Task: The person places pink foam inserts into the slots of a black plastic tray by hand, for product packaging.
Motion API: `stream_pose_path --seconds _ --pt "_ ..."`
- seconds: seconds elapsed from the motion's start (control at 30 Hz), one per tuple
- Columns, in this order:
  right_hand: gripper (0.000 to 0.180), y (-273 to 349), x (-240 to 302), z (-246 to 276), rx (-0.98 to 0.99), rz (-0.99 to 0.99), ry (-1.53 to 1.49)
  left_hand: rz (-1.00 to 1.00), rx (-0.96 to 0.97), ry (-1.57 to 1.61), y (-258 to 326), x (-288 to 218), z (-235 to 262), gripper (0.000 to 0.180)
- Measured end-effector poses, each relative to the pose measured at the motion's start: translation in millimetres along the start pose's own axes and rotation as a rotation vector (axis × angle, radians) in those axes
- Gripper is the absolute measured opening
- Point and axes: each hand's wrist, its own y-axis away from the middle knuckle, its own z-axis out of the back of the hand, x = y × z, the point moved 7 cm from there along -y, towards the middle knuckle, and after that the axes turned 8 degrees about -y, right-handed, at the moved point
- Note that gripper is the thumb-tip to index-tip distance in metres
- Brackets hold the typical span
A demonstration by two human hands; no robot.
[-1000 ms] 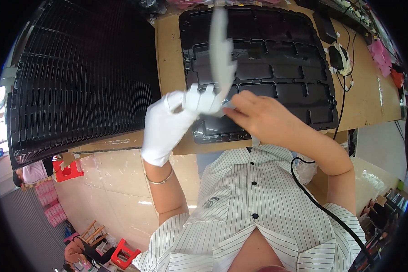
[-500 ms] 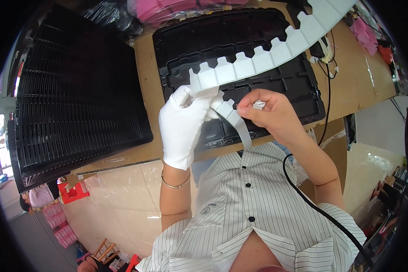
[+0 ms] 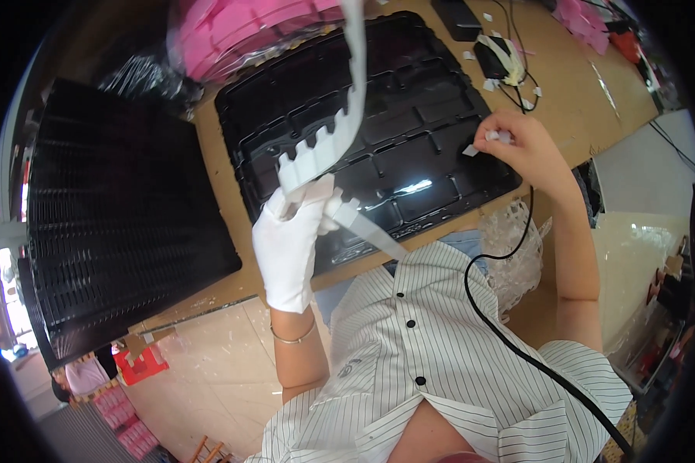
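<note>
My left hand, in a white glove, is closed around a long white strip with tabs along one edge. The strip curves up from the glove past the top of the view. A plain, narrow tail runs from the glove down to my shirt. My bare right hand is held well to the right with its fingers pinched. A small white tab shows at its fingertips, and more white pieces lie within the curled fingers. Beneath both hands is a black plastic tray with moulded compartments.
A tall stack of black trays stands at the left. Pink items in clear plastic lie at the back. Cables, a black device and white scraps are at the back right. A black cable crosses my shirt.
My right hand has moved right, away from the strip, with a small white tab at its fingertips. My left hand has shifted slightly left and down, and the strip now rises more steeply.
</note>
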Motion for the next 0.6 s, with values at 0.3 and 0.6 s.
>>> stream_pose_path --seconds 0.3,0.6 --pt "0.015 -1.7 -21.3 -5.6 -0.118 0.064 0.398 0.040 -0.056 0.055 3.4 5.7 -13.4 0.021" --pt "0.011 3.2 -14.4 -7.4 -0.175 0.157 0.446 0.047 -0.012 0.004 3.5 3.4 -15.5 0.024"
